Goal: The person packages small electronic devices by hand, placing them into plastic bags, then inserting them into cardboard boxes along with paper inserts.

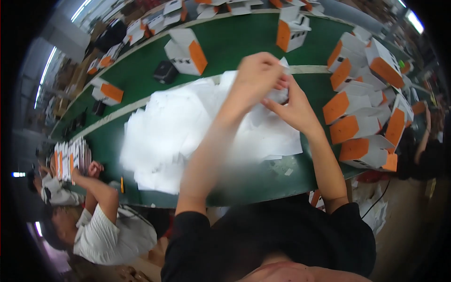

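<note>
Both hands are meeting above a green work table: the left hand and the right hand are pinching a small white paper sheet between them. A loose heap of white paper sheets is lying beneath. Orange-and-white cardboard boxes are crowding the right.

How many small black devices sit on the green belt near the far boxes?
1 clearly: a small black device left of an orange-and-white box. A second dark item lies farther left; boxes may hide others.
</note>
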`<action>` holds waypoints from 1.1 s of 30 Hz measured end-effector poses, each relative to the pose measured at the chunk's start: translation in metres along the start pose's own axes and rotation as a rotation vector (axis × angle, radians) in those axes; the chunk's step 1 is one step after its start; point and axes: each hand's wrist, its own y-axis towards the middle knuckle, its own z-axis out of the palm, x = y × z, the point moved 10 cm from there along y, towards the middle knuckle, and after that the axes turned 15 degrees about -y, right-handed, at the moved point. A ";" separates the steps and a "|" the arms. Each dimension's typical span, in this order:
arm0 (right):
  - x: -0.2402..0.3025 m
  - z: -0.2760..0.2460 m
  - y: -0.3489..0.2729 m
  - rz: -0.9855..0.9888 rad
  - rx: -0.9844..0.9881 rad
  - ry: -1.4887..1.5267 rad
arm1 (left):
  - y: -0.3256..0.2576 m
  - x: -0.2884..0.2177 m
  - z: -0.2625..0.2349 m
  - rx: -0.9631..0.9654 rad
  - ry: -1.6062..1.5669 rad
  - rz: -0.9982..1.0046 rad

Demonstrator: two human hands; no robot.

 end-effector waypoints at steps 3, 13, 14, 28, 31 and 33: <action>-0.012 0.011 0.011 0.092 0.124 -0.006 | -0.005 -0.017 0.003 0.073 0.174 0.054; 0.056 -0.075 0.098 -0.307 -0.281 0.429 | 0.063 -0.083 -0.294 -0.551 1.170 0.167; 0.065 -0.074 0.116 -0.395 -0.321 0.473 | 0.074 -0.070 -0.283 -0.580 1.153 0.133; 0.047 0.036 0.187 -0.575 0.113 -0.445 | 0.095 0.001 -0.203 -0.433 0.323 -0.070; 0.054 0.062 0.164 -0.712 0.059 -1.003 | 0.101 0.014 -0.201 -0.455 0.137 -0.059; 0.030 0.083 0.165 -0.613 0.198 -1.183 | 0.102 0.010 -0.195 -0.515 0.285 0.032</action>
